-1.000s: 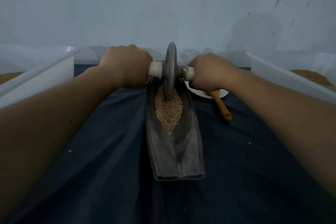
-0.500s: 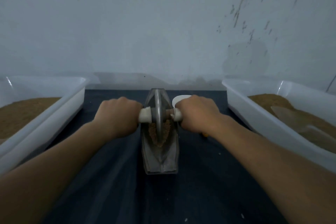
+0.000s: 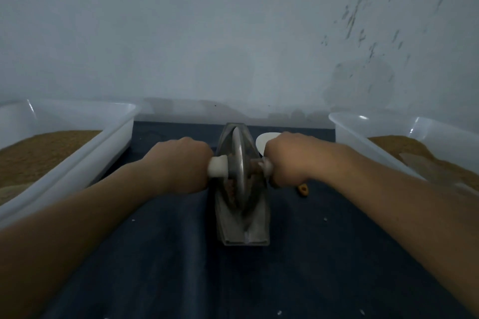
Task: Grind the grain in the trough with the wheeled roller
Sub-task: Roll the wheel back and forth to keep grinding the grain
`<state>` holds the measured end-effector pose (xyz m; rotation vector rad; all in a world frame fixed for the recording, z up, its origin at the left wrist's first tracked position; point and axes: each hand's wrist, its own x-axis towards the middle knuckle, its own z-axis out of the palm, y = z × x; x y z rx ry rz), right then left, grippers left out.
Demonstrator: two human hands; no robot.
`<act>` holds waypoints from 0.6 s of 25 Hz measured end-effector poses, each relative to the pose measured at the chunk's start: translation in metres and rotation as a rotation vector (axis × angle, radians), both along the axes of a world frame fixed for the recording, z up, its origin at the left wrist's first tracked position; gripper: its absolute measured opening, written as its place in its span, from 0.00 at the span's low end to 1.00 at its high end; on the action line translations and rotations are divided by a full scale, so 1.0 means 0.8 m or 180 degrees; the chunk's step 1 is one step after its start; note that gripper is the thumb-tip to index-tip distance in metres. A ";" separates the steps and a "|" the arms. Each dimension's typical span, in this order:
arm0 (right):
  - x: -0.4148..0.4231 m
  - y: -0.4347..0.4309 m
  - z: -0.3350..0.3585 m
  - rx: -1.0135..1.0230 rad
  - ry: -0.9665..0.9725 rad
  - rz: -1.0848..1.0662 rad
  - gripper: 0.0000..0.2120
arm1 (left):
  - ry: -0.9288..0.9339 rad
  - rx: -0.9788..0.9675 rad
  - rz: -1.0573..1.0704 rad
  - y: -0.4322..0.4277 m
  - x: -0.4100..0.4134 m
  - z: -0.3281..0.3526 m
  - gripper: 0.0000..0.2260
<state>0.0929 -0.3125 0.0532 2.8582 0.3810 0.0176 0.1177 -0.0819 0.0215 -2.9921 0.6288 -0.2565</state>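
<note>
A grey boat-shaped trough (image 3: 255, 230) lies lengthwise on the dark cloth, its near end towards me. The roller's grey wheel (image 3: 238, 163) stands upright in the trough, about mid-length. Brown grain (image 3: 230, 189) shows beside the wheel on the left. My left hand (image 3: 178, 166) grips the white handle (image 3: 218, 169) on the wheel's left side. My right hand (image 3: 290, 160) grips the handle on the right side. Most of the grain is hidden behind the wheel.
A white tub (image 3: 85, 163) with brown grain stands at the left, another white tub (image 3: 363, 137) with grain at the right. A white plate (image 3: 263, 140) and an orange spoon handle tip (image 3: 303, 188) lie behind my right hand. A wall rises just beyond.
The wheel has rolled from the trough's far end towards me to mid-trough, both hands travelling with it. My head has lifted, so the view now takes in more wall and both tubs.
</note>
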 end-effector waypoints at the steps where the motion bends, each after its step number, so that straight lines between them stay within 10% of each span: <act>1: 0.019 0.001 -0.001 0.0094 0.0069 -0.0044 0.07 | -0.0084 -0.0065 0.0048 -0.005 0.015 -0.003 0.11; 15: 0.106 -0.003 -0.005 -0.0019 0.0029 0.0087 0.09 | -0.0599 -0.0263 0.0195 -0.016 0.091 -0.020 0.08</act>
